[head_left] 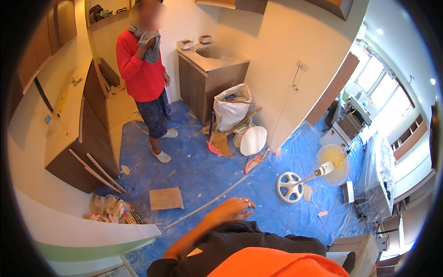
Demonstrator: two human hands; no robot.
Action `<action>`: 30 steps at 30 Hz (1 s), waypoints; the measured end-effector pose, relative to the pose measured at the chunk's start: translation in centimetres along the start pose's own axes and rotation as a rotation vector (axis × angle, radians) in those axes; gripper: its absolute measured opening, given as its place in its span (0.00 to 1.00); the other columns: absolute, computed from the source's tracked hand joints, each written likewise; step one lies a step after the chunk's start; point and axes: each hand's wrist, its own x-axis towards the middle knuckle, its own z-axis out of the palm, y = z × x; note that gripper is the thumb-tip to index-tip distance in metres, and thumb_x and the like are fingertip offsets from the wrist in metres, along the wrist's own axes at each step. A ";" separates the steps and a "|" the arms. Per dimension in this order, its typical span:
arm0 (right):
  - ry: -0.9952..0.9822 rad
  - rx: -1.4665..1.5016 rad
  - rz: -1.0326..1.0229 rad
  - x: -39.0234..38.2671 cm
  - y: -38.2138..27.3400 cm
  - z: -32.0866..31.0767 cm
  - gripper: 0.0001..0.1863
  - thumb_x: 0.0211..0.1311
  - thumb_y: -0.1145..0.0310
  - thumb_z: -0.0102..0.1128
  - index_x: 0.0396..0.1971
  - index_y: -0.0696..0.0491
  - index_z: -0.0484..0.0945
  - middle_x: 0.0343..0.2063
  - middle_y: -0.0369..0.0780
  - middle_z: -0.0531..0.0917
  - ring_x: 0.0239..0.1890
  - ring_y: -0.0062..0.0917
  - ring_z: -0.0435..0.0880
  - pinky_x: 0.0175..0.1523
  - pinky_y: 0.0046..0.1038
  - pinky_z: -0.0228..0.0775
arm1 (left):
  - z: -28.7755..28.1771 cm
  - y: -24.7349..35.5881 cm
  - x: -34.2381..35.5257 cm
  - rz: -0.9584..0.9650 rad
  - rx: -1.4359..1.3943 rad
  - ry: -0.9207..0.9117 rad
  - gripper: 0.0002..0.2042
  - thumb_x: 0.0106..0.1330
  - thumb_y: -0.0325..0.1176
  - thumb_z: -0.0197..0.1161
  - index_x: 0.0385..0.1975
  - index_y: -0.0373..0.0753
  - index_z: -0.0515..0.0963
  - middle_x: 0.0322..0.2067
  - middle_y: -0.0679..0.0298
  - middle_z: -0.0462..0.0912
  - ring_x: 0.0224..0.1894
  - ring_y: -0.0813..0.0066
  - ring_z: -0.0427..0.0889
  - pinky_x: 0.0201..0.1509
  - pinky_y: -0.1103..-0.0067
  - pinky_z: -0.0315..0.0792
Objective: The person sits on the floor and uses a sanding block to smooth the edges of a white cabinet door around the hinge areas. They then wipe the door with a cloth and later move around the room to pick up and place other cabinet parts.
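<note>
My left hand point(233, 208) reaches across from the lower left in front of my dark shirt point(249, 244), above the blue floor sheet. A ring shows on one finger. Its fingers are loosely bent and partly apart, with nothing seen in them. Beyond the hand, to the left, a flat brown cardboard box point(166, 198) lies on the sheet. To the right stands a white round stand base point(290, 187) with a pole. My right hand does not show.
Another person point(143, 64) in a red top stands at the far left, holding a grey cloth point(150, 41). A white sack point(232, 107), a broom point(219, 142) and a white round lid-like disc point(253, 141) lie by the sink cabinet point(191, 87). Plastic bags point(108, 208) sit at left.
</note>
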 end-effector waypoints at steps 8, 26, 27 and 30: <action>0.003 0.067 0.000 2.7 -3.7 -3.4 0.21 0.71 0.54 0.56 0.57 0.49 0.76 0.39 0.37 0.85 0.40 0.26 0.85 0.41 0.31 0.79 | 0.9 -0.8 9.4 0.128 0.046 -0.097 0.13 0.69 0.40 0.64 0.48 0.42 0.80 0.45 0.56 0.85 0.49 0.54 0.83 0.53 0.61 0.74; 0.130 0.175 -0.588 12.8 -32.0 -25.9 0.18 0.72 0.56 0.54 0.55 0.49 0.78 0.39 0.36 0.85 0.41 0.24 0.84 0.42 0.30 0.79 | -0.4 -8.2 30.7 0.136 0.156 -0.145 0.13 0.70 0.42 0.62 0.48 0.42 0.79 0.44 0.57 0.82 0.50 0.54 0.82 0.54 0.61 0.73; 0.146 0.171 -0.667 11.6 -35.4 -26.7 0.18 0.73 0.54 0.54 0.54 0.49 0.78 0.39 0.36 0.84 0.41 0.23 0.85 0.42 0.28 0.80 | -0.5 -8.7 30.8 0.120 0.140 -0.161 0.13 0.70 0.42 0.62 0.48 0.42 0.79 0.44 0.57 0.82 0.49 0.54 0.82 0.53 0.61 0.73; 0.184 0.121 -0.735 8.3 -44.9 -25.3 0.25 0.75 0.54 0.54 0.63 0.53 0.72 0.50 0.42 0.83 0.48 0.26 0.85 0.49 0.28 0.79 | -1.0 -11.2 31.1 0.114 0.059 -0.175 0.14 0.69 0.42 0.63 0.47 0.42 0.79 0.43 0.57 0.82 0.48 0.55 0.82 0.51 0.60 0.73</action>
